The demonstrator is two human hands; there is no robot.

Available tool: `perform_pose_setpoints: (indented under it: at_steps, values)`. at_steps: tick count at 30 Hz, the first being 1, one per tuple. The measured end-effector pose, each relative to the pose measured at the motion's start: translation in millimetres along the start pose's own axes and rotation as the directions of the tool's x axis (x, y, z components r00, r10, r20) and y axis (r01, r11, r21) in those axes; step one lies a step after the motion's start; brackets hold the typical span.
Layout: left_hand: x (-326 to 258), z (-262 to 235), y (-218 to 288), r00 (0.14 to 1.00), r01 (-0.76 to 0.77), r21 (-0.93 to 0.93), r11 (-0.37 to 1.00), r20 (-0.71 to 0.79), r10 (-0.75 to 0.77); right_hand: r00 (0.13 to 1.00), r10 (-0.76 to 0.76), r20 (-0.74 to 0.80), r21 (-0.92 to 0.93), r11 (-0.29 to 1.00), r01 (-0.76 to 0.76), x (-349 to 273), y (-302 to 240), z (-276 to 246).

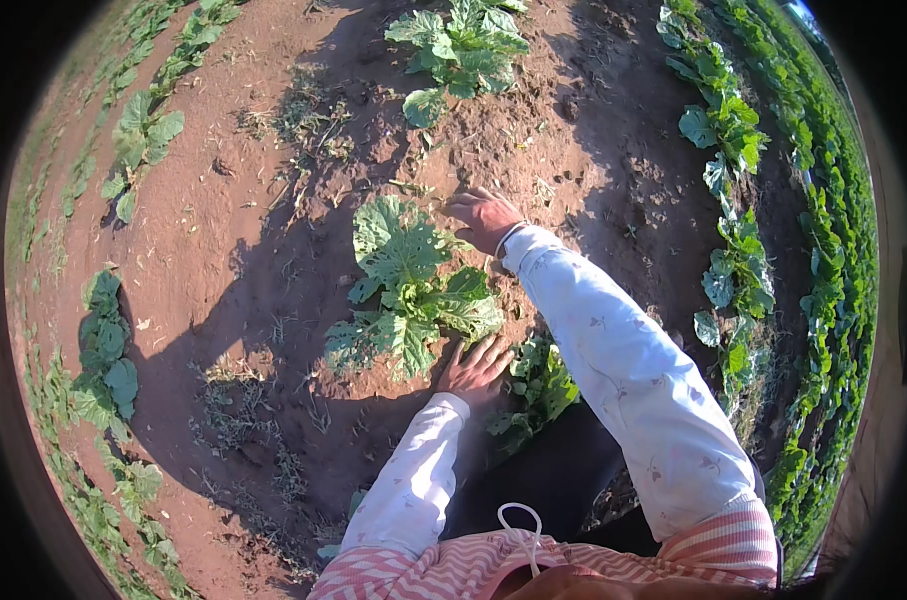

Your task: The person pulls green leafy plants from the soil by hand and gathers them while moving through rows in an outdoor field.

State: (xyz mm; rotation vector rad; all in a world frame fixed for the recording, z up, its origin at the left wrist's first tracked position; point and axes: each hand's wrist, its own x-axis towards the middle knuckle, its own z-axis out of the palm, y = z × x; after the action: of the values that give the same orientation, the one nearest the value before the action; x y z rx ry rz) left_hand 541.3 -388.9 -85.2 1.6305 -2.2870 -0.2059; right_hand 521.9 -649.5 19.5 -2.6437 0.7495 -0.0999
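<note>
A leafy green plant [408, 290] with hole-riddled leaves grows from the soil in the middle of the view. My left hand [476, 366] lies against the ground at the plant's near side, fingers spread and pointing away from me. Beyond the plant's right side, my right hand [483, 218] reaches over the soil, its fingers stretched to the left and partly in shadow. Neither hand shows anything held. Pale printed sleeves cover both forearms. A second leafy plant [548, 385] sits just right of my left hand, partly hidden by my right arm.
Another leafy plant [460, 55] stands farther up the same row. Crop rows run along the right [738, 240] and the left [103, 350]. Dry weeds [238, 410] lie on the brown soil [203, 210]. My dark-clothed leg [543, 470] is close below the hands.
</note>
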Motion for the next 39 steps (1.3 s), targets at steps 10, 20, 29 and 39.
perform_pose_setpoints:
  at_steps: [10, 20, 29, 39]
  values:
    - [-1.4, -3.9, 0.9, 0.997, 0.070, -0.146, 0.987, 0.037, -0.065, 0.928, 0.058, 0.367, -0.009, 0.998, -0.058, 20.7, -41.5, 71.7]
    - [0.2, -2.9, 4.3, 0.995, 0.103, -0.138, 0.985, -0.004, -0.104, 0.959, 0.281, -0.035, 0.226, 0.937, -0.267, 17.7, -29.2, 102.9]
    - [0.3, -2.8, 7.3, 0.983, 0.114, -0.018, 0.993, 0.147, -0.111, 0.919, 0.152, 0.365, 0.313, 0.909, -0.274, -2.4, 78.7, -20.9]
    - [3.5, -7.2, 9.6, 0.961, 0.128, 0.020, 0.992, 0.244, -0.129, 0.989, 0.111, -0.095, 0.205, 0.975, -0.090, 58.8, 26.8, 47.8]
